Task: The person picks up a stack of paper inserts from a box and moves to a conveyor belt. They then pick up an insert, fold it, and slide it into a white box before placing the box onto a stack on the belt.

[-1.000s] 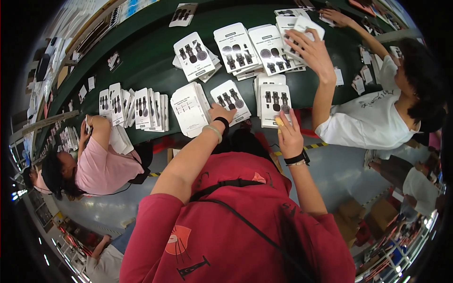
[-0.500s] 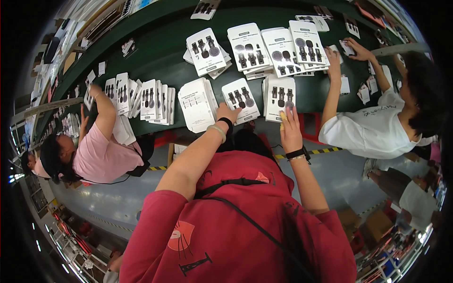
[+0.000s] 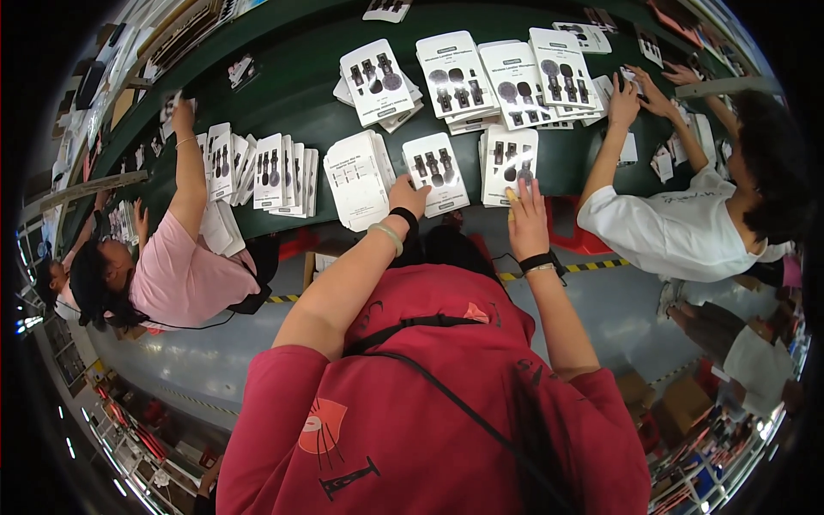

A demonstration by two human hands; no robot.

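Note:
A flat white package [image 3: 438,182] printed with black clip-on microphones lies on the green table in front of me. My left hand [image 3: 410,197] is closed on its lower left edge, thumb on top; the fingers beneath are hidden. To its right stands a small stack of like packages [image 3: 510,154]. My right hand [image 3: 529,216] rests on the near edge of that stack, fingers stretched out flat, with a yellow wrap on one finger. Left of my left hand is a stack of white packages [image 3: 354,193], its top one showing small line drawings.
Taller package stacks [image 3: 375,81] [image 3: 455,73] [image 3: 562,69] stand behind, on the green table [image 3: 292,94]. Leaning packages [image 3: 283,176] are at left. A person in pink [image 3: 193,279] works at left, one in white [image 3: 678,227] at right, both reaching over the table.
The package at my left hand has turned straighter, and that hand has drawn back from its face to its edge. Loose packs on the far side have shifted right. The person in pink reaches farther out.

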